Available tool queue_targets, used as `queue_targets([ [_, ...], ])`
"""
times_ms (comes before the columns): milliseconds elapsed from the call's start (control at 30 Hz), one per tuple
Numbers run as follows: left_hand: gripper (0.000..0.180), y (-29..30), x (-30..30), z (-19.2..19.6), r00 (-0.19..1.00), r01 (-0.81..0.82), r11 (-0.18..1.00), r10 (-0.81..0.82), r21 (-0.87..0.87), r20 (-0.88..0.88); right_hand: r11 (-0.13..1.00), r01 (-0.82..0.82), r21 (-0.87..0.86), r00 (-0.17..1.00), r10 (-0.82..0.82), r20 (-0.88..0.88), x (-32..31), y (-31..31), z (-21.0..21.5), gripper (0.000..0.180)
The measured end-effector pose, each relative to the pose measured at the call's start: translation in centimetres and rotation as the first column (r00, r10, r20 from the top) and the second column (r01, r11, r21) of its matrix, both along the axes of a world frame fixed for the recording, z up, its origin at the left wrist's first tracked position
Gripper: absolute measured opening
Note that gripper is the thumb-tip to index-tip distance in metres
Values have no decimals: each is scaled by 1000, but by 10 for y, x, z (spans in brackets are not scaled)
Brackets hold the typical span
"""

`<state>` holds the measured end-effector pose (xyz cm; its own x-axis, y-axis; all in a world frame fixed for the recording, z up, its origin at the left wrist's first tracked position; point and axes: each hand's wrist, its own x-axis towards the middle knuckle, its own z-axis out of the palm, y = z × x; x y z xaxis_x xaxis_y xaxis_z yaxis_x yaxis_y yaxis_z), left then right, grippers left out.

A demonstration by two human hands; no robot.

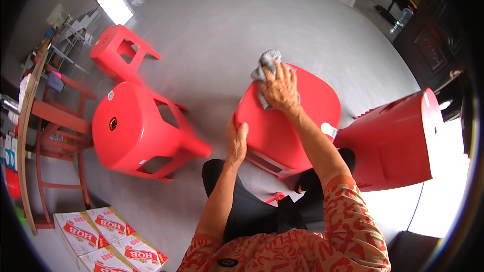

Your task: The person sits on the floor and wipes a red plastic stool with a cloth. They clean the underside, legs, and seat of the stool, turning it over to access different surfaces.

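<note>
A red plastic stool (315, 98) stands tilted in front of my legs, its smooth broad top facing up. My left hand (236, 141) grips the left edge of that top, thumb above and fingers mostly hidden against the side. Under my right hand (280, 89) is a bunched grey cloth (268, 63), pressed onto the far left part of the top. Folds of the cloth stick out beyond my fingers and past the stool's rim. A pale sticker (328, 130) shows near the top's right edge.
Two more red stools, a nearer one (131, 126) and a farther one (112, 50), stand to the left. Close on the right is another red plastic seat (388, 141). Printed cartons (108, 242) lie at lower left beside a wooden chair (63, 186) and table edge (26, 146).
</note>
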<state>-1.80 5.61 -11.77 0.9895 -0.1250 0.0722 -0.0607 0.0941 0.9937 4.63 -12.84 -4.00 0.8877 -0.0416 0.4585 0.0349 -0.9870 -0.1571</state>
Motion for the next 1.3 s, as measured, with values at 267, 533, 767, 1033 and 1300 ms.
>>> queue_targets([
  [267, 59, 3, -1, 28, 998, 65, 998, -65, 17, -3, 951, -285, 117, 949, 297, -102, -146, 17, 19, 54],
  [533, 59, 14, 23, 33, 953, 43, 999, -33, 23, -302, 978, 33, 206, 999, -36, 15, -254, -5, -12, 72],
  [767, 69, 12, 42, 36, 882, 245, 969, -224, -2, -414, 653, 98, 751, 827, -473, 303, -217, 4, -43, 65],
  [1033, 56, 29, 19, 33, 912, 81, 993, -109, -88, -394, 594, -20, 804, 846, -418, 330, -183, -22, -33, 53],
  [1300, 68, 16, -24, 58, 906, -191, 954, 262, 230, -333, 617, -65, 785, 883, -330, 332, -137, -41, -26, 45],
])
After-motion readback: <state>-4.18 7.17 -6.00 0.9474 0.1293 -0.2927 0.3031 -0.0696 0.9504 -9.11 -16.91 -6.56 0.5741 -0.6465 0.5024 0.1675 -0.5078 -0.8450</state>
